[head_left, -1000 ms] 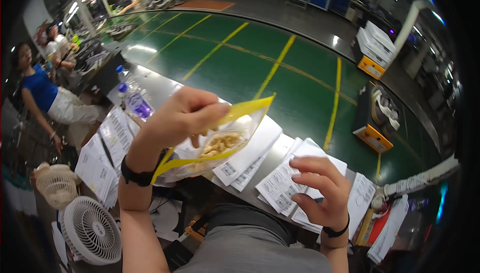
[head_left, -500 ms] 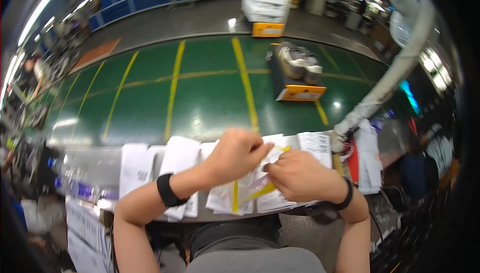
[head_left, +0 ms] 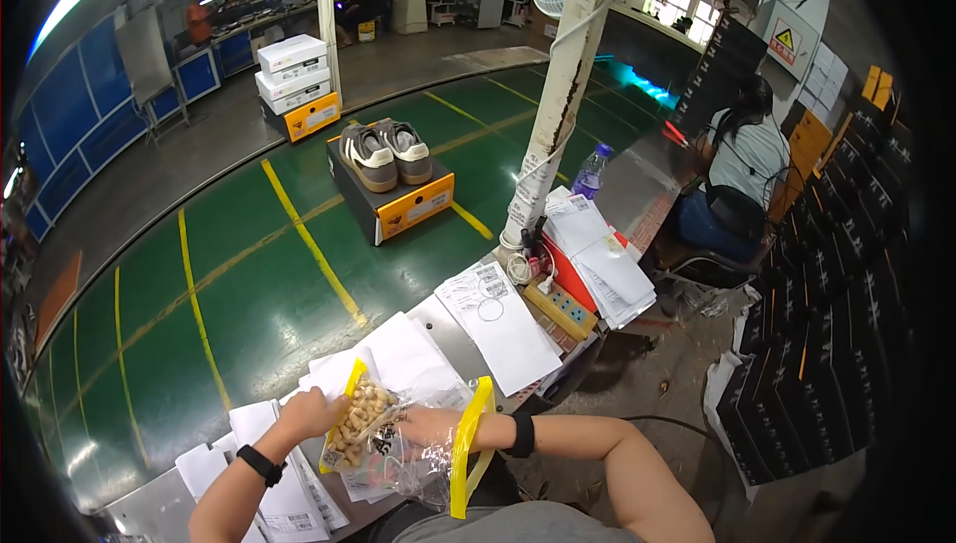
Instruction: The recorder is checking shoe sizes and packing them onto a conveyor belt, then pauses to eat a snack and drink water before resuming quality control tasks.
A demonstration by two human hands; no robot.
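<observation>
Low in front of me is a clear plastic bag (head_left: 413, 458) with yellow bands at both ends and small tan, lumpy pieces (head_left: 365, 413) in its left part. My left hand (head_left: 311, 411) is closed on the bag's left end by the yellow band. My right hand (head_left: 433, 426) reaches in past the right yellow band, so it shows through the plastic; its fingers are hidden by film and glare. Beneath the bag lie white printed papers (head_left: 413, 349) along the grey bench edge. Black bands circle both my wrists.
A pair of grey sneakers (head_left: 383, 152) sits on a black and orange shoebox (head_left: 418, 206) on the green table (head_left: 239, 294). To the right stand a white post (head_left: 568, 95), a power strip (head_left: 561, 309), a purple bottle (head_left: 592, 172) and a seated person (head_left: 742, 154). Black boxes (head_left: 827, 344) are stacked farther right.
My view has swung to the right. My hands have moved apart, and my right hand has gone inside the bag. The tan pieces now show plainly.
</observation>
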